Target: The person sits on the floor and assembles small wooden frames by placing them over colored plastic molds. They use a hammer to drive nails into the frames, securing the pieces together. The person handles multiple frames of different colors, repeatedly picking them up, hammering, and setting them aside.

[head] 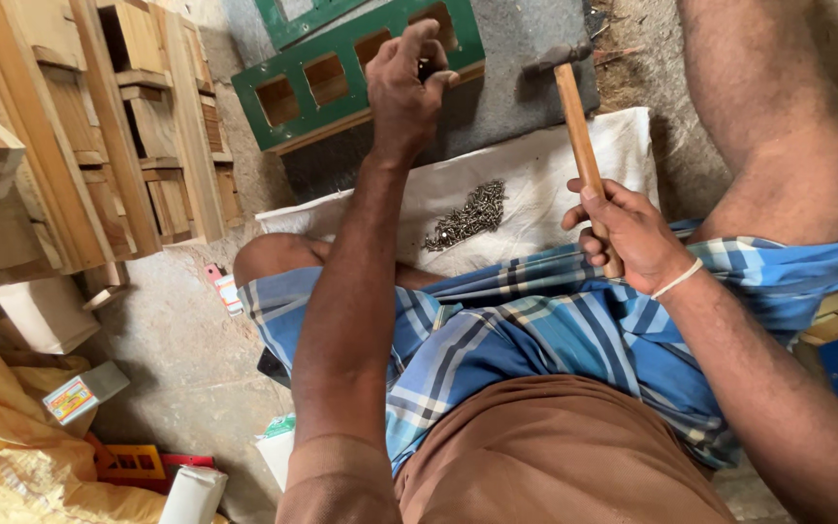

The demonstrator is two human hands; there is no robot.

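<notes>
Over the grey slab ahead of the person's knees, the right hand [632,233] is clamped low on the wooden handle of a hammer [579,136], head-heavy and stiff. The left hand [407,82] pinches something small, probably a slippery nail, beside the green frame [273,97]; loose nails [467,215] lie on white cloth [623,146].

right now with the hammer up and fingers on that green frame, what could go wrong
The left hand pinches something small right at the green frame, so a hammer blow could land on a fingertip. The right hand holds the handle low, so the head may swing wide. The nails lie loose on the white cloth by the knee and could scatter.
</notes>
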